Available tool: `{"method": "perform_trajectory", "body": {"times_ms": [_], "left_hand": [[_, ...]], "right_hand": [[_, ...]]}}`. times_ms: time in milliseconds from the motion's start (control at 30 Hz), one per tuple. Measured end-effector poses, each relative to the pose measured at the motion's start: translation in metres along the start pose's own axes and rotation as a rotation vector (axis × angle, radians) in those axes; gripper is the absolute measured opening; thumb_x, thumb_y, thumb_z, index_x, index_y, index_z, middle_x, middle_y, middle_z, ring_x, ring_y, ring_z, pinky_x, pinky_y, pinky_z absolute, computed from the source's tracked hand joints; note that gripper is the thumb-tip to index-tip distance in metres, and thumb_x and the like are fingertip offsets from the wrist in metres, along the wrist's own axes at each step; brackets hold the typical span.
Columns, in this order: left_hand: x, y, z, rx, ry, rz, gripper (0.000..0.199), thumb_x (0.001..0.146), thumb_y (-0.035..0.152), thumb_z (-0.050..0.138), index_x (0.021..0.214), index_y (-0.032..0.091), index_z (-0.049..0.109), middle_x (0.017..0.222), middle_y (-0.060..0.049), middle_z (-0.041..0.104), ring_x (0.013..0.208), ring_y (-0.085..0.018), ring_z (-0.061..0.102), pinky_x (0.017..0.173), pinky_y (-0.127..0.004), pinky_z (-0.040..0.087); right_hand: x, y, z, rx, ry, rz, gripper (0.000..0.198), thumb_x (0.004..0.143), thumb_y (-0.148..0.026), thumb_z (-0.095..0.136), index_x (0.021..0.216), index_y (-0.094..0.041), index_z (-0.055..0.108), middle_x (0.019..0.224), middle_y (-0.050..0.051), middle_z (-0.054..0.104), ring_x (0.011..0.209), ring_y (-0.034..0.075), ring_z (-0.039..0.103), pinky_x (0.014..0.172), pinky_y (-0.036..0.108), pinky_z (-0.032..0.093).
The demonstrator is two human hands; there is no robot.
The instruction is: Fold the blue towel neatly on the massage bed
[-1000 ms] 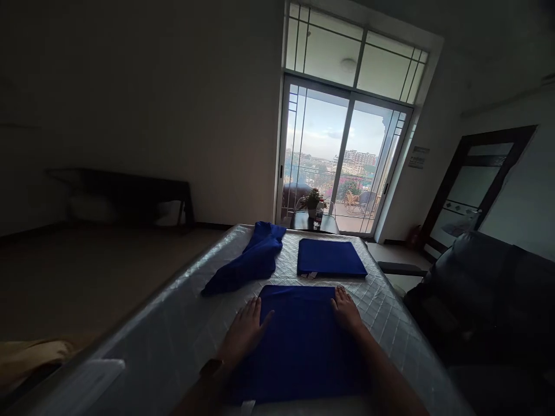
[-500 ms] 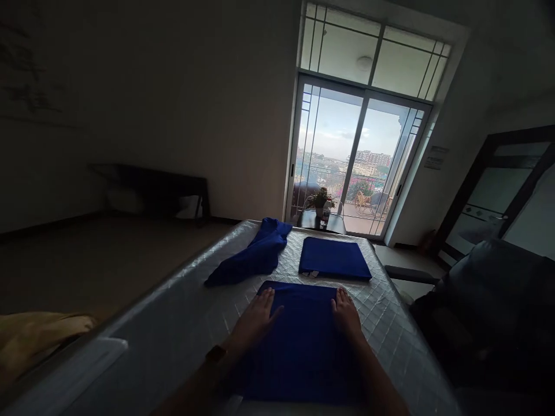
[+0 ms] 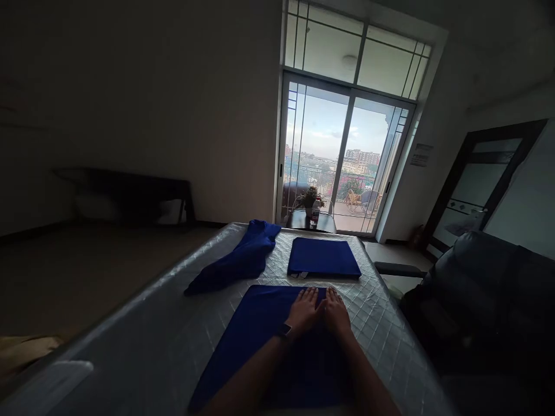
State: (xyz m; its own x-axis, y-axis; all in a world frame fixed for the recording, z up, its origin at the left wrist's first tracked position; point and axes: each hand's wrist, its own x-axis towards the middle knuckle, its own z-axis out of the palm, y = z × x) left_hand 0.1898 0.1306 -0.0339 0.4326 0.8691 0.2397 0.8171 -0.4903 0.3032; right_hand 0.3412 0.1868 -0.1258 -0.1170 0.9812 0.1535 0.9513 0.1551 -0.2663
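Directly in front of me a blue cloth (image 3: 255, 329) lies flat on a silvery quilted mattress (image 3: 381, 346). My left hand (image 3: 304, 309), with a dark watch on the wrist, rests palm down near the cloth's far right part, fingers stretched out. Close beside it, my right hand (image 3: 337, 310) lies flat at the far right corner, also open, the thumbs nearly touching. Neither hand grips the cloth. My forearms cover part of it. Beyond it sits a neatly folded blue cloth (image 3: 324, 257) with small white tags. To the left is a crumpled blue cloth (image 3: 238, 257).
Past the mattress stand a small dark table (image 3: 310, 222) with a potted plant (image 3: 309, 199) and a bottle (image 3: 316, 211), before a sliding glass door (image 3: 318, 138). A dark leather sofa (image 3: 485, 289) is at right, a dark bench (image 3: 134, 188) at far left.
My left hand has slid right from the cloth's far left corner to beside my right hand. My right hand stays near the far right corner. The view has shifted slightly right.
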Motion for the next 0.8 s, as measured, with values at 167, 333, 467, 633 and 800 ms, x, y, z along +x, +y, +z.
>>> {"method": "perform_trajectory", "body": {"times_ms": [167, 333, 467, 633, 800], "left_hand": [[-0.025, -0.053, -0.022, 0.070, 0.019, -0.152, 0.078, 0.090, 0.054, 0.000, 0.139, 0.008, 0.039, 0.147, -0.011, 0.039, 0.139, -0.020, 0.031, 0.115, -0.034, 0.025], [-0.052, -0.098, -0.048, 0.153, 0.034, -0.313, 0.083, 0.090, 0.054, -0.004, 0.137, 0.000, 0.039, 0.145, -0.016, 0.040, 0.137, -0.023, 0.034, 0.114, -0.037, 0.024], [-0.062, -0.114, -0.052, 0.191, 0.046, -0.358, 0.081, 0.090, 0.056, 0.001, 0.138, 0.001, 0.037, 0.147, -0.014, 0.038, 0.138, -0.021, 0.032, 0.114, -0.032, 0.023], [-0.065, -0.113, -0.052, 0.194, 0.055, -0.371, 0.078, 0.090, 0.058, 0.011, 0.138, 0.002, 0.038, 0.147, -0.012, 0.039, 0.138, -0.019, 0.033, 0.114, -0.028, 0.022], [-0.067, -0.100, -0.069, 0.203, 0.042, -0.425, 0.068, 0.092, 0.051, 0.012, 0.138, 0.010, 0.041, 0.146, -0.004, 0.040, 0.136, -0.015, 0.035, 0.112, -0.024, 0.024]], "right_hand": [[0.001, -0.004, 0.000, 0.029, 0.027, 0.033, 0.062, 0.091, -0.037, 0.018, 0.145, -0.008, 0.025, 0.154, 0.010, 0.023, 0.144, 0.019, 0.018, 0.118, 0.037, 0.017], [0.000, -0.006, -0.002, 0.054, 0.026, 0.056, 0.062, 0.091, -0.040, 0.019, 0.145, -0.010, 0.024, 0.154, 0.008, 0.021, 0.143, 0.019, 0.020, 0.118, 0.035, 0.017], [0.000, -0.008, -0.004, 0.054, 0.030, 0.072, 0.063, 0.090, -0.041, 0.019, 0.145, -0.010, 0.026, 0.154, 0.009, 0.023, 0.144, 0.018, 0.018, 0.118, 0.034, 0.016], [0.000, -0.009, -0.006, 0.039, 0.018, 0.078, 0.063, 0.090, -0.040, 0.019, 0.145, -0.010, 0.025, 0.154, 0.008, 0.024, 0.144, 0.017, 0.017, 0.119, 0.033, 0.015], [-0.002, -0.009, -0.008, 0.026, 0.013, 0.078, 0.063, 0.090, -0.041, 0.019, 0.145, -0.011, 0.024, 0.155, 0.007, 0.022, 0.144, 0.016, 0.015, 0.119, 0.033, 0.014]]}}
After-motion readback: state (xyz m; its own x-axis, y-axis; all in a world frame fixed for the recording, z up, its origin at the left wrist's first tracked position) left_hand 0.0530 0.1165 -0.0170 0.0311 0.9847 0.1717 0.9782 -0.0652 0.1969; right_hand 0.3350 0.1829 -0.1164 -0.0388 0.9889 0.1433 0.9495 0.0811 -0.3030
